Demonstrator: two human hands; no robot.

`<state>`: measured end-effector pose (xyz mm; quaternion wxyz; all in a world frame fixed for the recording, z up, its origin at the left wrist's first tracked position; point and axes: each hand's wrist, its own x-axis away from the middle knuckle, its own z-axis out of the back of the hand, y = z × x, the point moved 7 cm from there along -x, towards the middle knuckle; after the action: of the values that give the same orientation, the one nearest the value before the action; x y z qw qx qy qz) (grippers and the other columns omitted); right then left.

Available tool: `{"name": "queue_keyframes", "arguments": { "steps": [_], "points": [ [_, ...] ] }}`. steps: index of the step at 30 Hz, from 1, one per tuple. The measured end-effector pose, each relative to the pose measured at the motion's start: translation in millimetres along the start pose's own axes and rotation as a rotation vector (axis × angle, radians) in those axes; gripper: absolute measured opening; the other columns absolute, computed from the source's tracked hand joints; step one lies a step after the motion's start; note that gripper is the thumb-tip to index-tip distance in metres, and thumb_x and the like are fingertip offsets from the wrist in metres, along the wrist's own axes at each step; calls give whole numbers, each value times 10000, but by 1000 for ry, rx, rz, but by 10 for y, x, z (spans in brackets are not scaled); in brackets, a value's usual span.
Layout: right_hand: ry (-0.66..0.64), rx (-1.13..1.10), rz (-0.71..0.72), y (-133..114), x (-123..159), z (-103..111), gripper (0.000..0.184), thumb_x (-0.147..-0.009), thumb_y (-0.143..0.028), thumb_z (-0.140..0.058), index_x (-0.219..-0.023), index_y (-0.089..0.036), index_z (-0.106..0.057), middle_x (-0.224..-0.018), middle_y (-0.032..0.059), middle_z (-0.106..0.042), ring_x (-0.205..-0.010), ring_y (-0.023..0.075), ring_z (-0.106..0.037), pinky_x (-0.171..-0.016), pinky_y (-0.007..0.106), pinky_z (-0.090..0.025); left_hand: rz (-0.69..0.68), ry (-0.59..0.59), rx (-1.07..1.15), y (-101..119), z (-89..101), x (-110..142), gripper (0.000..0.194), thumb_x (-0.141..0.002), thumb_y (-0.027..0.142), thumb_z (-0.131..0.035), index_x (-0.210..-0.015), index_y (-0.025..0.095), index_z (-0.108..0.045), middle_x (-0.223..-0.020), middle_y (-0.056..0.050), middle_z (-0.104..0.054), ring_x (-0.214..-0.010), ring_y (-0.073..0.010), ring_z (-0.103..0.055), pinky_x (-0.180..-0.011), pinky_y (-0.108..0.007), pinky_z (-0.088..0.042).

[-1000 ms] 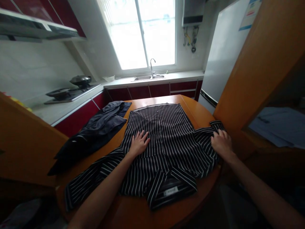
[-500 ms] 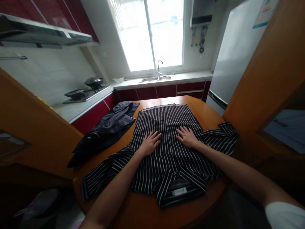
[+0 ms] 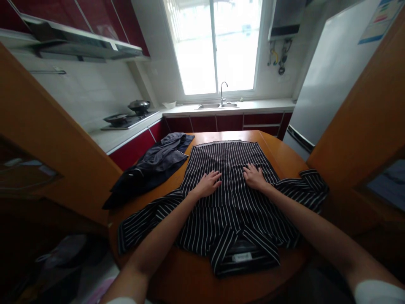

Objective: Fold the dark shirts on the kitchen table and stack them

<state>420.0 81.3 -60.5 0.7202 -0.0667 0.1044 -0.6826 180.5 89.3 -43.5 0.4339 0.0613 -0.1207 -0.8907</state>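
Observation:
A black shirt with white stripes [image 3: 228,202] lies spread flat on a round wooden table [image 3: 278,152], collar and label toward me, sleeves out to both sides. My left hand [image 3: 209,184] rests flat on the shirt's body, fingers spread. My right hand [image 3: 255,177] lies flat beside it on the same cloth, fingers stretched out. Neither hand holds anything.
A dark crumpled garment [image 3: 152,166] lies at the table's left, partly hanging over the edge. Wooden panels [image 3: 57,152] rise left and right. Behind are a counter with a sink [image 3: 218,105], a stove with pans [image 3: 129,116] and a fridge [image 3: 329,84].
My right hand left the right sleeve and came to the middle of the shirt, then both hands slid slightly farther along it. My view shifted up and left.

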Motion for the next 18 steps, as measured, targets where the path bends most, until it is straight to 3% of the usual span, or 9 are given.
{"name": "queue_keyframes", "arguments": {
  "steps": [4,9,15,18],
  "points": [
    [-74,-42,40,-350,-208,-17,589,-1050,-430,-198,-1545,-161,-369,-1666,169,-196,-1541,331,-111,-1183,638,-116,112,6,-37,-114,30,-530,627,-1037,534,-279,-1582,227,-307,-1668,-109,-214,-1543,-335,-147,-1201,-621,-147],
    [-85,-24,31,-374,-314,-99,609,-1047,-478,-244,-1568,-178,-337,-1667,165,-193,-1542,317,-122,-1199,584,-105,202,43,-73,-424,2,-1011,639,-1028,559,-252,-1573,236,-334,-1675,-94,-193,-1546,-340,-120,-1208,-621,-99],
    [-19,23,37,-290,-286,-171,631,-1040,-529,-234,-1574,-210,-337,-1671,133,-198,-1537,308,-149,-1206,541,-101,467,196,-95,-966,124,-1204,726,-1018,555,-210,-1563,91,-335,-1653,-199,-209,-1537,-345,-163,-1222,-561,-113],
    [8,30,27,-301,-257,-169,629,-1037,-525,-232,-1574,-217,-346,-1666,120,-225,-1537,298,-156,-1214,519,-92,530,215,-116,-1105,142,-1233,747,-1006,573,-222,-1568,92,-322,-1656,-200,-197,-1540,-329,-160,-1226,-552,-108]
  ]
}}
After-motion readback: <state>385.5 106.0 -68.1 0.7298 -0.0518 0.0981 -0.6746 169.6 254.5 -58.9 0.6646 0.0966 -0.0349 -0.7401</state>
